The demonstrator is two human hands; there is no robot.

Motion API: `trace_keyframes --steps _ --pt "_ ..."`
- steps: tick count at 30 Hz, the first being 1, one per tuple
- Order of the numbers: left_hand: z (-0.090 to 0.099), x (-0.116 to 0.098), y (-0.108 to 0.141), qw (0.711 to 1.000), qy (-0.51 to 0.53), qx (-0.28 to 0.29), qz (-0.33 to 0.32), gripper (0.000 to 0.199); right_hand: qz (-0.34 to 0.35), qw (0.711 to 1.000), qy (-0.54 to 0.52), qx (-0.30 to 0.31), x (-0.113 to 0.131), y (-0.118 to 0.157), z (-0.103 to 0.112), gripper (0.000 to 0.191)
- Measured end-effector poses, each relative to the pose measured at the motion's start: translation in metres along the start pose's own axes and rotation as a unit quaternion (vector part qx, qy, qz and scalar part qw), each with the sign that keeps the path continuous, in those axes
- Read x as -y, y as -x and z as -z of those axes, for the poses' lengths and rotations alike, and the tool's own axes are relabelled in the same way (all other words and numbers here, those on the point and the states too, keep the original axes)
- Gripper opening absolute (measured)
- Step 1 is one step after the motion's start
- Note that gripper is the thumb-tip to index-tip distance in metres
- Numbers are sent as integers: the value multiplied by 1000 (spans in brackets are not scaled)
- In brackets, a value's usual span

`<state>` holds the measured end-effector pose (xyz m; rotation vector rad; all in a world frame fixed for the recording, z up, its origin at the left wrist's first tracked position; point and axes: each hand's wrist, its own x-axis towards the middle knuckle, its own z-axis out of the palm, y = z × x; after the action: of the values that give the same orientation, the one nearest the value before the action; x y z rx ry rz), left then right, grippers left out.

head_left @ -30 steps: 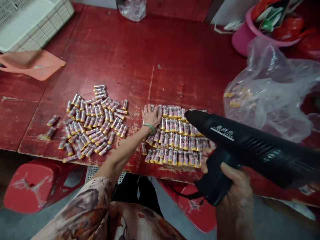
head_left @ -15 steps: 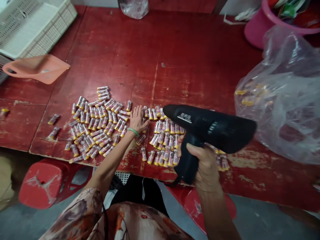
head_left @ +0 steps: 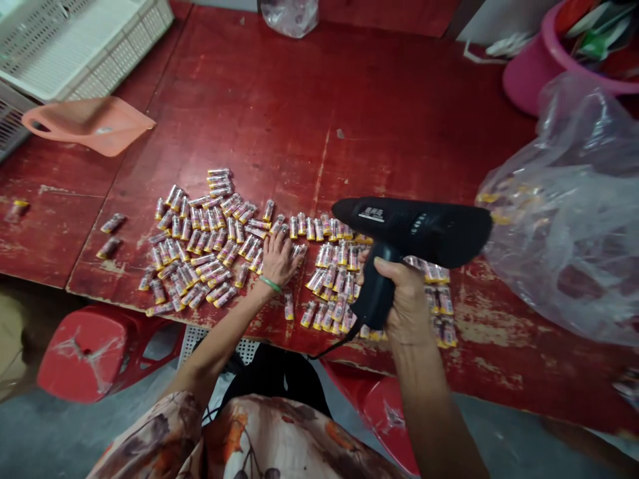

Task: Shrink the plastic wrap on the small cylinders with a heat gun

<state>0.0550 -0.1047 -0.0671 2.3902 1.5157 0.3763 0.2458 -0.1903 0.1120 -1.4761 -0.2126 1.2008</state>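
Over red tbl [head_left: 424,126] | blk blower [head_left: 424,227], R hand [head_left: 407,293] hide some tubes [head_left: 342,256] | bag [head_left: 564,246] nr

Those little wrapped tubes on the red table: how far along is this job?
Partway, I'd judge. The rows of tubes on the right look roughly arranged; whether any are finished, I can't tell. The right hand holds a black blower-like tool over them, and the left hand touches tubes between the groups. The jumbled pile on the left seems left to line up.
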Motion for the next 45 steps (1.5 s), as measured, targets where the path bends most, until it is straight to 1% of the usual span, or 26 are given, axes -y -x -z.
trace_keyframes --steps 2,4,6,8,10,12,14,16,18,20,23,26,29,32,34,36,39,41,43,45 --pt "5 -4 4 1000 -25 14 1 38 -24 998 4 50 -2 -8 -12 31" --pt "7 -6 7 998 -50 31 1 37 -43 996 13 73 -6 -16 -21 31" --pt "7 -8 9 997 -65 44 -9 37 -48 997 18 59 -10 -19 -24 32" --pt "5 -9 13 996 -68 57 -20 37 -42 999 20 24 -12 -16 -20 32" --pt "3 -9 16 996 -57 65 -29 37 -36 999 27 -5 -12 -7 -14 32" --pt "3 -7 15 997 -39 54 -31 38 -36 999 32 -6 -11 6 -9 35" --pt "6 -3 9 999 -27 19 -16 37 -43 998 40 10 -10 18 -8 36" --pt "11 3 -4 1000 -27 -8 11 36 -40 998 44 13 -10 26 -11 36" --pt "17 9 -20 999 -35 -1 36 35 -26 999 47 -1 -12 29 -15 35" --pt "21 16 -33 998 -43 22 48 36 -24 998 50 2 -14 29 -19 36" --pt "24 27 -42 997 -46 31 44 40 -44 997 58 39 -17 27 -26 34" --pt "24 35 -39 999 -30 29 24 42 -56 994 63 73 -18 19 -37 35" --pt "24 41 -33 999 -19 35 10 42 -64 990 67 102 -19 2 -53 34" --pt "23 46 -29 999 -22 32 2 44 -56 992 66 89 -19 -12 -60 33" --pt "23 50 -27 999 -21 31 -3 46 -39 995 71 60 -19 -10 -57 33" --pt "23 56 -26 999 -16 33 -4 47 -34 996 75 45 -18 3 -47 35" --pt "25 66 -25 999 -8 49 -11 47 -65 994 77 48 -20 37 -27 40" --pt "28 73 -20 998 -8 55 -20 46 -91 991 84 40 -26 62 -12 42" --pt "31 78 -11 998 -10 52 -29 44 -112 989 98 19 -35 82 2 41" --pt "32 79 3 998 -8 51 -43 40 -114 988 106 -7 -42 93 12 41"
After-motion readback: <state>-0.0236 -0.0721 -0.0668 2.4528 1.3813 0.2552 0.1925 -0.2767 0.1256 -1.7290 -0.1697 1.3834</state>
